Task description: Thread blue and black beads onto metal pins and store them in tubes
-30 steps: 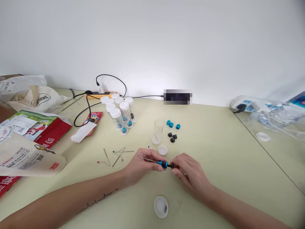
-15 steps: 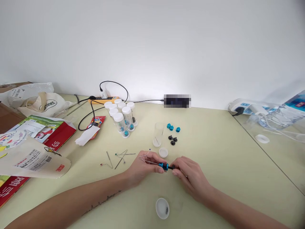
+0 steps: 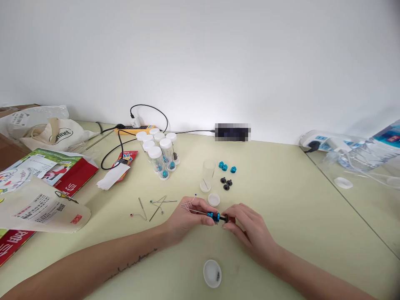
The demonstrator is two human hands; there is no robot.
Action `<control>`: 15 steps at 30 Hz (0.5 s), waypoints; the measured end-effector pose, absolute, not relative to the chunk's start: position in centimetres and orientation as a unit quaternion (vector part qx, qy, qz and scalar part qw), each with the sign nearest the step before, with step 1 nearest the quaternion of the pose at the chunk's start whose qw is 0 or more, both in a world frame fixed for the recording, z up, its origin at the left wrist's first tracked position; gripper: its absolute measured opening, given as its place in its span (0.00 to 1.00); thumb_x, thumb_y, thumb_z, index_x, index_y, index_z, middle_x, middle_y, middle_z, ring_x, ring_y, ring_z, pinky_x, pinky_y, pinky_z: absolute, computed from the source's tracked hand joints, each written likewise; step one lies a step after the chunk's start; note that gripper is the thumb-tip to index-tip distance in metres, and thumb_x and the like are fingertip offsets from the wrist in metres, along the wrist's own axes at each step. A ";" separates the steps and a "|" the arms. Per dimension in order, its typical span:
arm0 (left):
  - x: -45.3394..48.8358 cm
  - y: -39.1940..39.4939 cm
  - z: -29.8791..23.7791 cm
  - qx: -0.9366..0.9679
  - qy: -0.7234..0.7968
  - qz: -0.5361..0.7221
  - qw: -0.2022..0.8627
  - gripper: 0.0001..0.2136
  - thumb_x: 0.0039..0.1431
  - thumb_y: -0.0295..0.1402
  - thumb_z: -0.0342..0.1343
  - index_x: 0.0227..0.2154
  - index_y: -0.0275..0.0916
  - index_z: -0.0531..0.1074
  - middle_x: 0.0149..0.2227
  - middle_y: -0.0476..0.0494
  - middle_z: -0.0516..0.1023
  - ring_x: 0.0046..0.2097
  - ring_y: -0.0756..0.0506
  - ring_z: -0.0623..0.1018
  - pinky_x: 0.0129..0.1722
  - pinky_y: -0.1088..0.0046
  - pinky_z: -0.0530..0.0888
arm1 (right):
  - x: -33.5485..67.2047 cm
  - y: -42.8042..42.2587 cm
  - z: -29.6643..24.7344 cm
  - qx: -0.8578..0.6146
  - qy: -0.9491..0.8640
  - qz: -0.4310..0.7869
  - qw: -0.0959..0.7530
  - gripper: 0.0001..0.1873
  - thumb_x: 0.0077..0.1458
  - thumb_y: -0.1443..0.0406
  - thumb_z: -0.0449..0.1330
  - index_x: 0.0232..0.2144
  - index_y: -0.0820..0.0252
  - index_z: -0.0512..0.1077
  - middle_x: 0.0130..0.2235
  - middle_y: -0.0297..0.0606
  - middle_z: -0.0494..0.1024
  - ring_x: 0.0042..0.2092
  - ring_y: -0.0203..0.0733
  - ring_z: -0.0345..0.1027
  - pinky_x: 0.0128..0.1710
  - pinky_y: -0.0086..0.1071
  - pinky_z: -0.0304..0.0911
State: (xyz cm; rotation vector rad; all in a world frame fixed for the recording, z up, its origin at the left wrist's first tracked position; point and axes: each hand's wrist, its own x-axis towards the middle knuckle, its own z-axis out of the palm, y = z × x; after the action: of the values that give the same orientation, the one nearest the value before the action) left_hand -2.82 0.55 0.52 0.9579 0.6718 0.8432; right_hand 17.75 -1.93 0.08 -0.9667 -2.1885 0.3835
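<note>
My left hand [image 3: 187, 218] pinches a thin bent wire pin [image 3: 190, 207] that carries blue beads [image 3: 213, 216] near its tip. My right hand [image 3: 246, 227] is closed in a pinch on a small black bead [image 3: 224, 218] at the end of the same pin, right beside the blue ones. Both hands rest low over the pale green table [image 3: 281, 200]. Loose blue beads [image 3: 227, 167] and black beads [image 3: 226, 183] lie just beyond my hands. An open clear vial [image 3: 207, 175] stands upright with its white cap [image 3: 214, 199] beside it.
Several capped vials [image 3: 158, 152] stand behind. Loose pins [image 3: 153, 206] lie left of my hands. A small white dish [image 3: 212, 273] sits near the front edge. Paper packets [image 3: 43, 187] and a bag lie at left, power strips [image 3: 325, 139] and cables at the back.
The hands stay pinched on the pin and beads, barely shifting. The view has tipped slightly, so everything sits a little lower in the picture than one second ago.
</note>
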 end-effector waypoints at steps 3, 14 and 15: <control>-2.9 0.6 0.5 0.430 0.306 0.391 0.754 0.09 0.40 0.24 0.68 0.29 0.37 0.79 0.29 0.47 0.80 0.34 0.49 0.78 0.38 0.73 0.72 | 17.7 -1.9 0.1 -0.367 -0.841 0.136 0.372 0.03 0.62 0.67 0.52 0.39 0.56 0.64 0.31 0.35 0.72 0.33 0.37 0.65 0.33 0.30 0.60; -2.8 0.6 0.6 0.430 0.312 0.393 0.750 0.10 0.39 0.26 0.69 0.28 0.37 0.79 0.29 0.46 0.79 0.34 0.48 0.77 0.39 0.71 0.72 | 17.6 -2.0 0.3 -0.370 -0.846 0.136 0.358 0.05 0.63 0.67 0.51 0.41 0.56 0.65 0.33 0.36 0.73 0.33 0.37 0.66 0.33 0.30 0.62; -2.8 0.6 0.6 0.432 0.312 0.391 0.751 0.10 0.39 0.26 0.69 0.28 0.37 0.79 0.29 0.46 0.79 0.34 0.48 0.77 0.39 0.71 0.72 | 17.6 -2.0 0.3 -0.366 -0.847 0.136 0.360 0.04 0.63 0.66 0.51 0.40 0.56 0.65 0.32 0.36 0.73 0.33 0.37 0.66 0.33 0.30 0.61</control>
State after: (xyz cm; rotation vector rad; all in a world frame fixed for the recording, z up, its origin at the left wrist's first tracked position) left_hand -2.77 0.59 0.62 0.9436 0.6811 0.8535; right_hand 17.59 -1.98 0.28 -0.9439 -2.1848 0.3514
